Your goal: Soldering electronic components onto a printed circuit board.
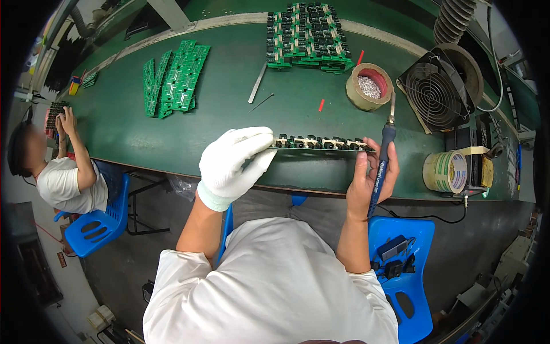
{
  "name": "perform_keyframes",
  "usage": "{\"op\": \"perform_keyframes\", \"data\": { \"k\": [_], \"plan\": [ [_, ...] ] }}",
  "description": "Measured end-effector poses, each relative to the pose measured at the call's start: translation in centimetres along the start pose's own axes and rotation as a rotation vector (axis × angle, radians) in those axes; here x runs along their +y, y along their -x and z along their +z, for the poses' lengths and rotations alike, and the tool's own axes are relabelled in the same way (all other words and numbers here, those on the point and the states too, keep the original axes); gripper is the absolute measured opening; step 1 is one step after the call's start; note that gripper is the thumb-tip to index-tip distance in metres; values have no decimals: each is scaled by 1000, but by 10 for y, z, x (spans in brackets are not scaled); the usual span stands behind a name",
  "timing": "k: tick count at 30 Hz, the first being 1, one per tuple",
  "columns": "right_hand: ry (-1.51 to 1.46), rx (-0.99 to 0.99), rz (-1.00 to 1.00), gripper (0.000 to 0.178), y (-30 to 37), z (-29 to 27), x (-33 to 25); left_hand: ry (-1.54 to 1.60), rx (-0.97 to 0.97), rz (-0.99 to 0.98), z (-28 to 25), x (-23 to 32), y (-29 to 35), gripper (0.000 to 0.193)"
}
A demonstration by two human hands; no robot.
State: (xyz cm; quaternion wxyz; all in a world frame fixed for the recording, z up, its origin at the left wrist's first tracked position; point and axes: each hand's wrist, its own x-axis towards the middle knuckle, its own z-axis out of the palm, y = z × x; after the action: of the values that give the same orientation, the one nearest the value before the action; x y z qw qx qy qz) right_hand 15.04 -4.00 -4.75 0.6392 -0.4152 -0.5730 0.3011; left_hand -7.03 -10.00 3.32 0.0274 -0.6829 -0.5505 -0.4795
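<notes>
A long circuit board (pixel 321 143) with black and cream parts along it is held nearly edge-on above the green bench. My left hand (pixel 234 163), in a white knit glove, grips its left end between thumb and fingers. The bare right hand (pixel 372 172) pinches the other end with thumb and fingertips. That same hand also holds a blue-handled soldering iron (pixel 382 157), its metal tip pointing up and away. Just beyond the tip stands a round tan container (pixel 355 94) with a reddish inner wall and silvery bits inside.
Bare green boards (pixel 184 77) lie at the back left, and populated boards (pixel 309 37) are piled at the back. A metal strip (pixel 258 83) rests between them. At right are a fan (pixel 436 89) and a tape roll (pixel 447 172). A co-worker (pixel 71 178) sits far left.
</notes>
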Motion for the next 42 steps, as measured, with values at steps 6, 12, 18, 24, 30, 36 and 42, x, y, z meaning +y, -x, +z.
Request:
{"op": "perform_keyframes", "data": {
  "k": [6,12,18,24,30,36,42],
  "plan": [
    [107,6,-113,58,0,-4,-6,6,9,-97,6,-11,7,30],
    [101,33,-210,59,1,-8,-17,3,-26,-172,10,-16,9,30],
    [129,39,-263,58,-3,-9,-22,10,-35,-180,13,-17,9,29],
    [162,35,-157,57,-1,-10,-13,34,-25,-176,12,-13,6,27],
    [178,-19,-41,58,5,-11,-1,-3,-60,-118,10,-12,5,25],
    [288,-72,-128,62,1,-8,-8,11,-72,-96,10,-13,7,24],
    [265,-239,-288,63,-3,8,-24,31,-80,-77,11,-10,5,25]
  ]
}}
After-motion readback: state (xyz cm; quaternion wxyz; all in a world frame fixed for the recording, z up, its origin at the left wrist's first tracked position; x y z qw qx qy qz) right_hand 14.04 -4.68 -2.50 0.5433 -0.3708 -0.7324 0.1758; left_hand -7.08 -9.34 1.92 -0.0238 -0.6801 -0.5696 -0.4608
